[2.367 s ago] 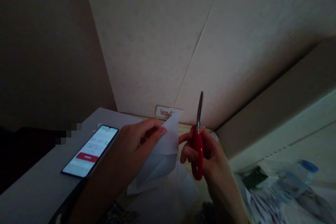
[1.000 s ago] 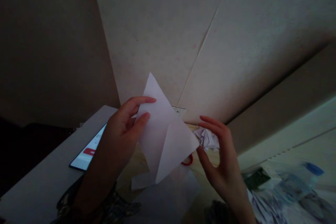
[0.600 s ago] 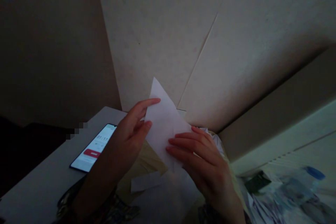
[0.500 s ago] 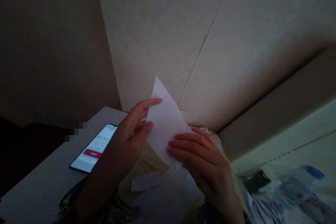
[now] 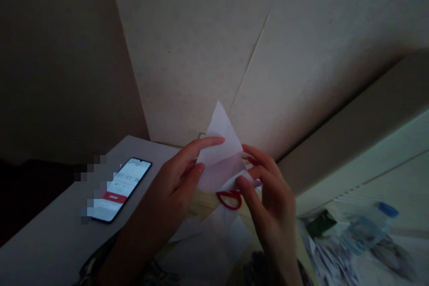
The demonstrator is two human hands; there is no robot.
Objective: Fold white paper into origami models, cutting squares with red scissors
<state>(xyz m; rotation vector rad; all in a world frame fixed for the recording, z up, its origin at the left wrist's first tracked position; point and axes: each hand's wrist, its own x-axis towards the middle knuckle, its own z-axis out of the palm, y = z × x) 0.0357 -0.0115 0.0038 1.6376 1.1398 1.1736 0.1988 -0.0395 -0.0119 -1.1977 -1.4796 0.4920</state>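
Note:
Both my hands hold a folded white paper triangle (image 5: 219,152) up in front of the wall. My left hand (image 5: 181,178) pinches its left edge between thumb and fingers. My right hand (image 5: 268,187) grips the lower right corner with thumb and fingertips. Red-handled scissors (image 5: 229,199) lie on the table just under the paper, with only the handle loops showing. More white paper sheets (image 5: 214,241) lie on the table below my hands.
A lit phone (image 5: 117,190) rests on the grey table (image 5: 50,237) at the left. A wall socket (image 5: 202,136) peeks out behind the paper. At the right lie a plastic bottle with a blue cap (image 5: 368,225), a dark wallet-like item (image 5: 320,223) and printed fabric.
The scissors left my right hand and now lie on the table. My right hand moved from lying flat on the paper to pinching its lower corner, and the paper looks folded smaller.

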